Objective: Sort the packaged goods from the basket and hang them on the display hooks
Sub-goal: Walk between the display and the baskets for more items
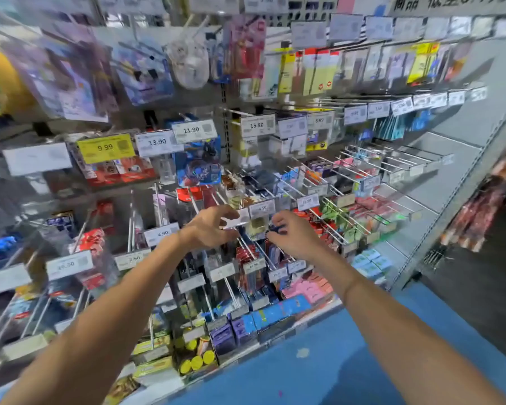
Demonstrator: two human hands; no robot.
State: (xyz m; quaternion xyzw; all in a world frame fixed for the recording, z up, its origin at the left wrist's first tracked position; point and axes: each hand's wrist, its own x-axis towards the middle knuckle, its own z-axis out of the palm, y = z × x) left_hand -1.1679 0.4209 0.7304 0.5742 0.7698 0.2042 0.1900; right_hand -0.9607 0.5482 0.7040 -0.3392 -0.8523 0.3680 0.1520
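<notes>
Stock in hand: a dark blue packet, small and blurred by motion, pinched between the thumb and fingertips of your right hand. You cannot tell what kind of goods it holds. Your left hand is just beside it at the same height, fingers curled, with forefinger above and thumb below a white price label at the front of a hook. A pale packet hangs in the gap between your two hands, and a tag marked 4.50 sits just above that gap.

Below both hands, more hooks carry red and dark packets with small price tags at their tips. Further down, under your right forearm, pink and blue boxes stand in a row on the bottom shelf. Tubs with yellow lids stand under your left forearm.

Above your left hand hangs a blue pack with a round toy. Up and to the left of it is a yellow 9.99 tag. Up and to the right of your right hand, display hooks stick out from the grey panel, several of them bare. Blue floor shows between your forearms
</notes>
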